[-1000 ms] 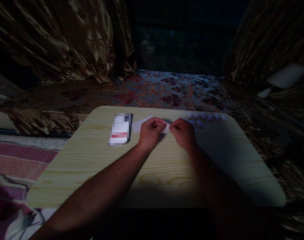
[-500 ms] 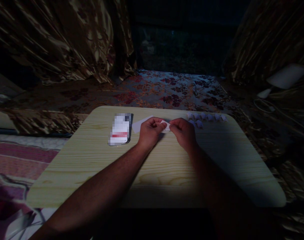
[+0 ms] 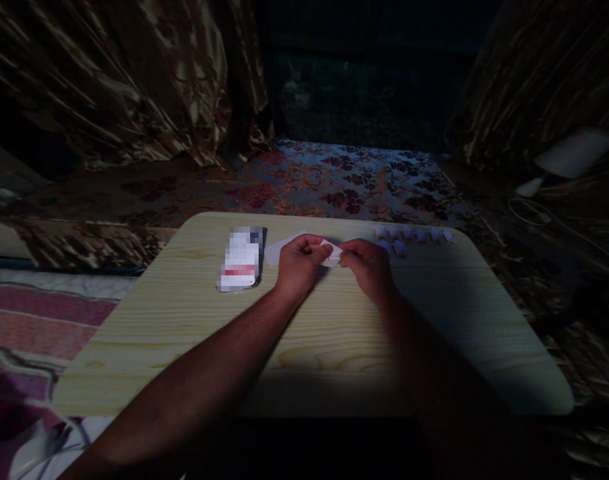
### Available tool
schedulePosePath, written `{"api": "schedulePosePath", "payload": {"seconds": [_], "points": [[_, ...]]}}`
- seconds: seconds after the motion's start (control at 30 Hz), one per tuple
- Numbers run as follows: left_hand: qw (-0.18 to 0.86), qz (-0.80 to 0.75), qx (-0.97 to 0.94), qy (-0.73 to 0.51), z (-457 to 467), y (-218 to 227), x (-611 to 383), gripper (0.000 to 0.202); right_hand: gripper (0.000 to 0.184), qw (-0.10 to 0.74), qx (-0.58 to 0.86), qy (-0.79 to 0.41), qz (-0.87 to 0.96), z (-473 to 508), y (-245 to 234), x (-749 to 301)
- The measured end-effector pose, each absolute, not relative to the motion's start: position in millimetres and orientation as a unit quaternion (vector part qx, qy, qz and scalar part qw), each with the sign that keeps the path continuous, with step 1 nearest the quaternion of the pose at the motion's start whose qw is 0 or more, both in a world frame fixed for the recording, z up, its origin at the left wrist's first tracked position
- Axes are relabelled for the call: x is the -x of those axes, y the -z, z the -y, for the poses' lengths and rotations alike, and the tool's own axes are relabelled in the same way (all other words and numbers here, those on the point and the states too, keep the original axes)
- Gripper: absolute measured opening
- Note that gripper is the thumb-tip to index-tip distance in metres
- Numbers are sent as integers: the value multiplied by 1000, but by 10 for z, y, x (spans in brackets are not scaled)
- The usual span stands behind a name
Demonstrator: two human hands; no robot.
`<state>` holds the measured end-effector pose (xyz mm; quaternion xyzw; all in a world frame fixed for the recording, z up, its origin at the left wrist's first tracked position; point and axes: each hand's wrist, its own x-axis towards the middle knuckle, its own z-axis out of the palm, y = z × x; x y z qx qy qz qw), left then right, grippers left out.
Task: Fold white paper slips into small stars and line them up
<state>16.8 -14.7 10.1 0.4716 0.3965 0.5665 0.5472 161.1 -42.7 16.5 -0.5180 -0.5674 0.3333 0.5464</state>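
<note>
Between my two hands is a small folded piece of white paper (image 3: 331, 251), held just above the table. My left hand (image 3: 302, 261) is closed, its thumb pressing on the paper's left part. The closed fingertips of my right hand (image 3: 367, 265) pinch the paper's right end. Partly behind my left hand lies a flat white sheet of paper (image 3: 280, 250). Several small folded white paper pieces (image 3: 407, 233) sit in two rows at the table's far right; my right hand is close to the front row.
A phone (image 3: 240, 259), its screen blurred out, lies on the light wooden table (image 3: 184, 333) left of my hands. Past the far edge is a ledge with flowered cloth (image 3: 344, 177). A white lamp (image 3: 574, 153) and its cable are at right, patterned curtains (image 3: 174, 80) behind.
The paper between my hands has shifted a little, and more of its right part shows now. Both hands keep nearly the same place and grip.
</note>
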Motion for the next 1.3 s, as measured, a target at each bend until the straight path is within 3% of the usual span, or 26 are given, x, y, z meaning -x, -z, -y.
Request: {"api": "schedulePosePath", "payload": {"seconds": [0.6,1.3], "points": [[536,-393,-493,-561,173,-101,-178,26,14,531,542,-265,595,423,-153,-1606],[632,-331,-435,-550,152,-73,-180,20,20,523,569,-216,596,431,-159,-1612]]}}
